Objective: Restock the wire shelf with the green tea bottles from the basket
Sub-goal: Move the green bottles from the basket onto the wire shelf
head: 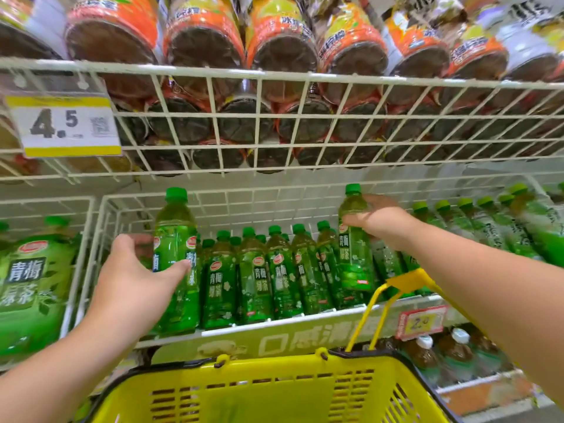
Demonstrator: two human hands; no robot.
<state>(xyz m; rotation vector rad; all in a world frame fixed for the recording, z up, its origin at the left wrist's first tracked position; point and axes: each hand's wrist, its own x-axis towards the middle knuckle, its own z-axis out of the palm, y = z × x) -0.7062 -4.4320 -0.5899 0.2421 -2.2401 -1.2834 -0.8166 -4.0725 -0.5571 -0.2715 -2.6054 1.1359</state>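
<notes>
Two green tea bottles held up at the wire shelf (100, 239), one per hand. Left hand (134, 279) wrapped round the body of the left bottle (177, 254), thumb across its label, fingers curled behind; bottle upright at the left end of the compartment, base low by the shelf front. Right hand (378, 221) gripping the right bottle (354, 251) at its shoulder, just under the green cap; bottle upright at the right end of the row, above the front edge. Between them, a row of stocked bottles (259, 279) standing in the same compartment, leaning back a little. Below, near the camera, a yellow basket (274, 389), its handle (393, 288) raised under the right forearm; contents not visible. Overhead, an upper wire shelf (274, 123) of orange-labelled bottles (201, 41) and a yellow-edged price tag (67, 126).
</notes>
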